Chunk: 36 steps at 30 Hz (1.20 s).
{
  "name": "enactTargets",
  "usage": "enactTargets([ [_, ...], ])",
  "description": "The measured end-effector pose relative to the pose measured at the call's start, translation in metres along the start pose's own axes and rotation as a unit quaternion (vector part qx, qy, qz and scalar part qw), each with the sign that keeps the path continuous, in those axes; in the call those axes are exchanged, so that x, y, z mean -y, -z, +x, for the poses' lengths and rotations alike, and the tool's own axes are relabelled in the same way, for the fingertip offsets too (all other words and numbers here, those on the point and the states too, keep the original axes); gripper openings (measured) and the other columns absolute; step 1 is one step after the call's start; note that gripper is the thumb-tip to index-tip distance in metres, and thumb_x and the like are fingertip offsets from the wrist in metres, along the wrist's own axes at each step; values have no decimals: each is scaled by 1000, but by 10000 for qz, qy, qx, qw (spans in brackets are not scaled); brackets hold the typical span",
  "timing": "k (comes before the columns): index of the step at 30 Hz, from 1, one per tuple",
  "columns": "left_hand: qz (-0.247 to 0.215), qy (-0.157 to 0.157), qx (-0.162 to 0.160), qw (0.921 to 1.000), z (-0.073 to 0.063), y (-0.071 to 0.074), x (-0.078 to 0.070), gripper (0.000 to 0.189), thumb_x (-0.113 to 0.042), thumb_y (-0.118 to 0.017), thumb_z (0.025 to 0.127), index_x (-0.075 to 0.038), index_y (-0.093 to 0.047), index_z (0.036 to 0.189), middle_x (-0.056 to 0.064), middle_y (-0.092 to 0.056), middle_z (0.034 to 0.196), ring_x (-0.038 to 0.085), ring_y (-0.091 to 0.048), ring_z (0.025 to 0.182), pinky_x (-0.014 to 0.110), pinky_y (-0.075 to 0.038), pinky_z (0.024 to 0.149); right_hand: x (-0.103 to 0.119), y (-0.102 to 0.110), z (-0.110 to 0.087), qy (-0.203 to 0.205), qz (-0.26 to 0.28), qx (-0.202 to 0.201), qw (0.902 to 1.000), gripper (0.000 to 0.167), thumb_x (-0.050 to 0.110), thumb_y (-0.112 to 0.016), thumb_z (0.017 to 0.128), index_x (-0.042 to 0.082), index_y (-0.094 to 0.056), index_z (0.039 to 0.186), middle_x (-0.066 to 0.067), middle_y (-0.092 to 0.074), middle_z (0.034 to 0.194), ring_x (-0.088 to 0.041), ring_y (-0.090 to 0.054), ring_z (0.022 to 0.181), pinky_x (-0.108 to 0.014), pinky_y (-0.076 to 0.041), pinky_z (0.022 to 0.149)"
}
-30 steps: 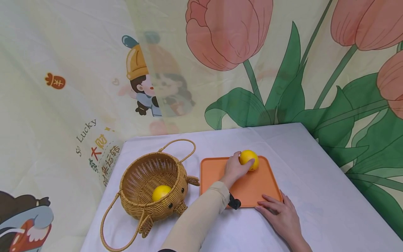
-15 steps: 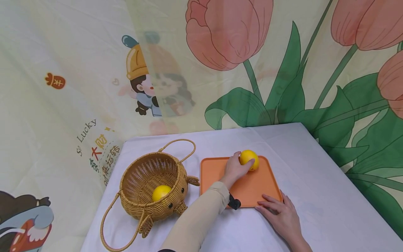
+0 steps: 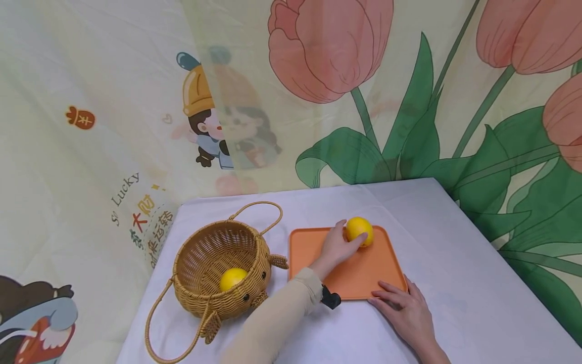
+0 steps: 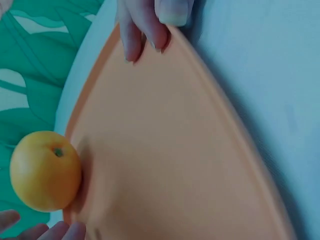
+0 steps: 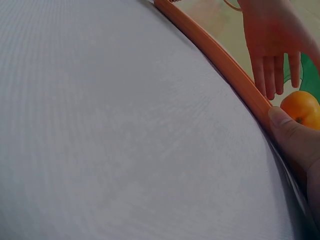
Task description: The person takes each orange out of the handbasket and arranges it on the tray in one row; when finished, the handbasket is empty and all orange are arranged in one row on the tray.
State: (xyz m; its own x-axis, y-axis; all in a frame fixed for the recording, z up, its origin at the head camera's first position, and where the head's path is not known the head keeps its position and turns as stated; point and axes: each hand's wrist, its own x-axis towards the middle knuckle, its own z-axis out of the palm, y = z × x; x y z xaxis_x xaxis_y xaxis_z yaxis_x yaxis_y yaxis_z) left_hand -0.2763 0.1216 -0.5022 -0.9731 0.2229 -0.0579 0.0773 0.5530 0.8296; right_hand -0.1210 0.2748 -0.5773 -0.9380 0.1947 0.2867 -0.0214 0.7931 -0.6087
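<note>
Left hand (image 3: 335, 248) at the yellow fruit (image 3: 360, 231), not clamped on it: fingers straight in the right wrist view, thumb spread from them in the head view, where the thumb overlaps the fruit's near side. Both wrist views show a small gap between fingers and fruit; can't tell if the thumb touches. Fruit sits at the far right corner of the orange tray (image 3: 356, 278), close to the rim; green stem spot (image 4: 58, 152) faces the left wrist camera. Right hand (image 3: 411, 314) at the tray's near right corner, fingers spread apart, some resting on the tray surface inside the rim, thumb (image 5: 286, 126) against the rim's outer side. Beige sleeve (image 3: 277, 318) on the left arm, black piece (image 3: 331, 299) at that wrist. Wicker basket (image 3: 193, 299) just left of the tray, woven animal face with dark eyes on the tray side, one loop handle (image 3: 259, 203) at the back, another at front left. Second yellow fruit (image 3: 233, 279) inside the basket, near the face side. All on a white cloth (image 3: 345, 338). Behind: backdrop (image 3: 336, 50) with pink tulips and green leaves; left side has cartoon figures and "So Lucky" lettering (image 3: 125, 189).
</note>
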Motion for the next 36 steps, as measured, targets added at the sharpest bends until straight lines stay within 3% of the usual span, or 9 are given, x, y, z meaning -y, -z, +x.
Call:
enactTargets([
  [8, -469, -460, -13, 9978, -29, 31, -9, 80, -60, -67, 92, -19, -41, 156, 5, -50, 150, 24, -55, 129, 42, -50, 100, -1, 3, 2, 254, 101, -191, 9994, 22, 33, -91, 78, 21, -85, 94, -11, -74, 118, -53, -36, 138, -63, -16, 118],
  [14, -1045, -1188, 4, 9874, -57, 60, -17, 76, -53, -69, 93, -16, -43, 154, 3, -52, 148, 28, -56, 129, 41, -51, 100, -2, 2, 2, 301, 187, -191, 9992, 21, 34, -90, 78, 22, -85, 94, -10, -74, 118, -54, -36, 137, -62, -16, 118],
  [20, -1261, -1585, -88, 9792, -82, 100, -17, 69, -46, -70, 95, -16, -44, 152, 3, -52, 148, 25, -57, 129, 44, -52, 99, -1, -1, 0, 297, 219, -188, 9991, 20, 34, -90, 78, 23, -85, 94, -9, -74, 119, -54, -36, 138, -63, -16, 118],
  [28, -1352, -1637, -627, 9752, -97, 151, -9, 61, -39, -71, 96, -22, -47, 149, 2, -57, 140, 22, -62, 122, 43, -55, 92, -1, -1, -1, 163, 22, -130, 9998, 23, 29, -92, 77, 18, -85, 96, -12, -73, 120, -52, -35, 138, -59, -13, 120],
  [36, -939, -1547, -1302, 9748, -95, 196, 4, 58, -38, -71, 97, -19, -48, 147, 3, -59, 137, 23, -63, 119, 47, -55, 89, 0, -3, -2, 96, 18, -128, 9999, 23, 29, -92, 77, 18, -85, 95, -13, -73, 120, -53, -35, 138, -61, -12, 120],
])
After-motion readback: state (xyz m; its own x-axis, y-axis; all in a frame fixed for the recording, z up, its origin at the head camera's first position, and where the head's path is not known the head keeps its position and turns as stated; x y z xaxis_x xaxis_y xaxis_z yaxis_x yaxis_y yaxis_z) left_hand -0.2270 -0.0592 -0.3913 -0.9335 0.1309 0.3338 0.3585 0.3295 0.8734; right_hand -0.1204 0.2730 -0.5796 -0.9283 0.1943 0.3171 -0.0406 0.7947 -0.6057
